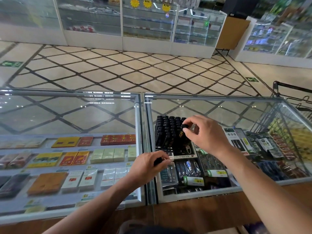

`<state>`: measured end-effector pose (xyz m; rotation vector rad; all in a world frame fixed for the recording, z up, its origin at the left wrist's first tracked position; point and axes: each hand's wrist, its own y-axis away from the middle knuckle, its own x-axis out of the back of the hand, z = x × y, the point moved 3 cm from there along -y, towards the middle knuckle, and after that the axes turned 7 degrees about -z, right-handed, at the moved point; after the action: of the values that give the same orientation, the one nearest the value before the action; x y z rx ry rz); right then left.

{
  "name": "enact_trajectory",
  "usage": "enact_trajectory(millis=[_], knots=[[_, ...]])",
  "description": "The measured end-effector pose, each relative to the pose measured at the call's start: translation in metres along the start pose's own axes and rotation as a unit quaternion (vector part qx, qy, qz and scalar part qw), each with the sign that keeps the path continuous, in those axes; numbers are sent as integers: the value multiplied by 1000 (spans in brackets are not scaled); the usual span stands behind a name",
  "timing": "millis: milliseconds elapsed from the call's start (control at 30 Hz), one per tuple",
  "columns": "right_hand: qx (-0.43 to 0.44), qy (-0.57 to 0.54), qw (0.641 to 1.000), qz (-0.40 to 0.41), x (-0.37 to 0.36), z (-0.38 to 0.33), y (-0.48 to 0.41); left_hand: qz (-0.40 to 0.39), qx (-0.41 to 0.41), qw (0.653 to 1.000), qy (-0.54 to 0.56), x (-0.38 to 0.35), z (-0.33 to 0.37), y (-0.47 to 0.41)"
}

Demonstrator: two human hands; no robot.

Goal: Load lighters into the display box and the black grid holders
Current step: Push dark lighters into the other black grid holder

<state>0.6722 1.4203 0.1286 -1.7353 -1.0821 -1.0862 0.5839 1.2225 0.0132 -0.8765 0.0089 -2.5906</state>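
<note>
A display box (166,132) packed with rows of black lighters stands upright on the glass counter top, right of the seam between two cases. My right hand (205,134) hovers at the box's right side and pinches the cap of one black lighter (185,127) between thumb and fingertips. My left hand (148,165) is lower, in front of the box, with its fingers curled round another black lighter (158,160). No black grid holder is visible.
The glass counter (84,115) spans the width of the view; cigarette packs lie under its left pane, and nail clippers and packaged goods under the right. A wooden ledge (194,211) runs along the near edge. A black cart handle (290,88) stands at the far right.
</note>
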Motion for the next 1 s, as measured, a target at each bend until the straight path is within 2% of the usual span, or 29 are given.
enact_trajectory(millis=[167, 367, 667, 1000], knots=[[-27, 53, 998, -8, -15, 0, -1, -2, 5, 1000, -4, -1, -1, 0], [-52, 55, 997, -31, -35, 6, 0, -11, 16, 1000, -9, -2, -2, -1], [-68, 70, 995, 0, -36, 2, 3, -17, 22, 999, -23, -2, -4, -1], [-39, 82, 995, 33, -39, 5, 8, -21, 31, 999, -35, -4, -5, -2]])
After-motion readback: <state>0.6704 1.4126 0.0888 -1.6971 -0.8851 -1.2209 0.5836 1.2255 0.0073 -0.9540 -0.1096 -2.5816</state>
